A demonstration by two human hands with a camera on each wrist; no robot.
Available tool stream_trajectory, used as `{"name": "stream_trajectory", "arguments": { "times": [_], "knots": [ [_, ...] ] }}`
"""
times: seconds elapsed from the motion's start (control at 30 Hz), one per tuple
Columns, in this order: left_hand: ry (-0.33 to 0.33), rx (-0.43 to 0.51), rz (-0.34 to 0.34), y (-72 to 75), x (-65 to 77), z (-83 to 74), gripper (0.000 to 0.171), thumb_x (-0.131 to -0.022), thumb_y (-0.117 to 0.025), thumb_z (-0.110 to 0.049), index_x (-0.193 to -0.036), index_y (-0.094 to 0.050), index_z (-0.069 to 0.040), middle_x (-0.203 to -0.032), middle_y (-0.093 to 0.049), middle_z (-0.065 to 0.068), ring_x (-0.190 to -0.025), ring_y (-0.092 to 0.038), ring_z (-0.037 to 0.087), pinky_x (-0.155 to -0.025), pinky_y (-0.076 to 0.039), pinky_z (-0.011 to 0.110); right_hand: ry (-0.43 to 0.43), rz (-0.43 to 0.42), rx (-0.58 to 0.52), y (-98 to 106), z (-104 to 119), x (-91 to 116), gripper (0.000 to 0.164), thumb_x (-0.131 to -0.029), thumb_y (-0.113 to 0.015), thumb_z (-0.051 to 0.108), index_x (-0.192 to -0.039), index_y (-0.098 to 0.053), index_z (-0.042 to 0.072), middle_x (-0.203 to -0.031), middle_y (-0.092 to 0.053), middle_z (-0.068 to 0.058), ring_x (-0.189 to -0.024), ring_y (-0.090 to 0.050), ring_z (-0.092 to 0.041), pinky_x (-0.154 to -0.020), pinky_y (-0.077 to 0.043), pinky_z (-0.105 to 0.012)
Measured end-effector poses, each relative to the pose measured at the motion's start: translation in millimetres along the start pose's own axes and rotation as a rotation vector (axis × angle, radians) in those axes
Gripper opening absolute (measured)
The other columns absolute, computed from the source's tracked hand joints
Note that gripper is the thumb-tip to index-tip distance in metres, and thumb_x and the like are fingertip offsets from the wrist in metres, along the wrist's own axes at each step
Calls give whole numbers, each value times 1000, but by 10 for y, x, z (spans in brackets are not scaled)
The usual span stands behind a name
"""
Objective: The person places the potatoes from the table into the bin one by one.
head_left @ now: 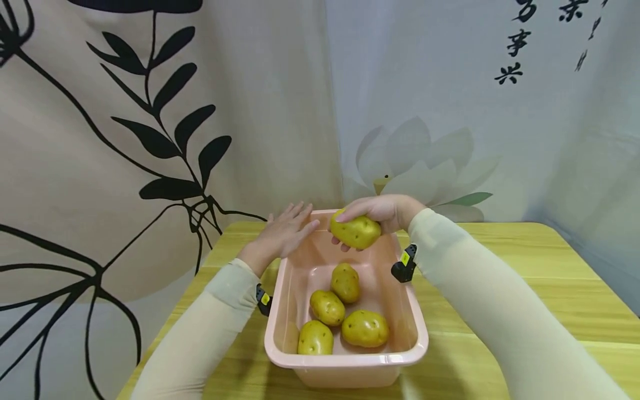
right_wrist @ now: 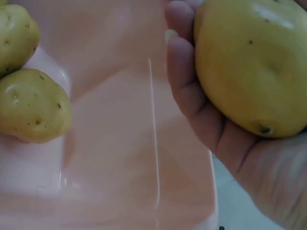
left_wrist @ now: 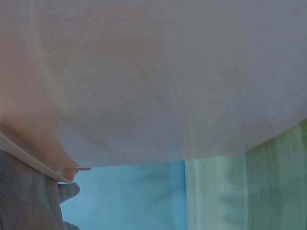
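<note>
A yellow potato [head_left: 356, 231] is gripped in my right hand [head_left: 390, 212], over the far end of a pink plastic basin [head_left: 421, 333]. In the right wrist view the fingers curl round the underside of that potato [right_wrist: 254, 67]. My left hand [head_left: 286, 232] rests at the basin's far left rim, its fingers straight and spread. The left wrist view shows the basin's outer wall [left_wrist: 144, 86] close up, with part of the left hand [left_wrist: 29, 196] at the rim. Several more potatoes lie on the basin floor, one of them [head_left: 365, 329] near the front right.
The basin stands on a wooden table [head_left: 515, 266] with light yellow grain. Behind the table hangs a pale curtain [head_left: 280, 111] printed with dark leaves and a lotus. Both forearms wear light sleeves, with a small black wrist camera [head_left: 405, 264] on the right one.
</note>
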State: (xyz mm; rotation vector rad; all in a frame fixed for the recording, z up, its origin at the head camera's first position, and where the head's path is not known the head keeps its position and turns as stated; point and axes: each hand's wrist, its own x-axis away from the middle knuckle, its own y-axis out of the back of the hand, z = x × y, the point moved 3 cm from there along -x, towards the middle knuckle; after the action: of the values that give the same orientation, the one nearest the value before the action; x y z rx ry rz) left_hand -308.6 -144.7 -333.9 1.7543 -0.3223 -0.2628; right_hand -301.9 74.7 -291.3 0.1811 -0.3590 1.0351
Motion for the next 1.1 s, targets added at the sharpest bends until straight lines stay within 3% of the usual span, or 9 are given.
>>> {"name": "stream_trajectory", "arguments": {
  "times": [0.23, 0.53, 0.67, 0.77, 0.9, 1.1],
  "knots": [
    [-4, 6, 8, -23, 5, 10, 72, -96, -11, -67, -156, -12, -27, -161, -4, 1, -147, 1, 26, -111, 0, 63, -44, 46, -24, -75, -96, -141, 47, -95, -54, 29, -130, -48, 0, -124, -58, -20, -102, -61, -33, -87, -52, -39],
    [-13, 22, 6, -15, 7, 9, 73, -95, -10, -68, -156, -12, -26, -161, -5, 2, -147, -1, 26, -110, -1, 65, -102, 59, -23, -116, -240, -267, 39, -93, -58, 28, -121, -59, 0, -125, -59, -21, -98, -64, -26, -85, -52, -35],
    [-20, 31, 7, -16, 1, 15, 73, -96, -12, -67, -156, -14, -25, -162, -7, 3, -147, -1, 27, -110, -1, 65, -122, 80, -14, -129, -298, -309, 42, -92, -59, 27, -121, -57, -3, -121, -61, -18, -102, -63, -30, -100, -44, -47],
    [-19, 37, 9, -19, 0, 12, 73, -96, -12, -67, -156, -13, -26, -162, -6, 3, -147, -1, 27, -110, 0, 65, -124, 82, 8, -130, -335, -320, 46, -91, -60, 28, -123, -55, -6, -117, -63, -17, -103, -62, -32, -103, -39, -51],
    [-17, 39, 19, -23, -1, 9, 75, -94, -9, -70, -156, -12, -27, -161, -4, 1, -147, 1, 26, -110, 0, 64, -149, 56, 22, -115, -387, -329, 50, -90, -62, 29, -125, -54, -7, -114, -65, -16, -98, -64, -28, -95, -48, -44],
    [-19, 41, 15, -14, -1, 0, 73, -96, -10, -67, -156, -14, -25, -161, -4, 2, -147, 1, 27, -110, 0, 65, -182, 68, 60, -104, -465, -371, 46, -89, -64, 27, -121, -57, -6, -111, -65, -17, -94, -63, -26, -88, -52, -36]
  ]
}}
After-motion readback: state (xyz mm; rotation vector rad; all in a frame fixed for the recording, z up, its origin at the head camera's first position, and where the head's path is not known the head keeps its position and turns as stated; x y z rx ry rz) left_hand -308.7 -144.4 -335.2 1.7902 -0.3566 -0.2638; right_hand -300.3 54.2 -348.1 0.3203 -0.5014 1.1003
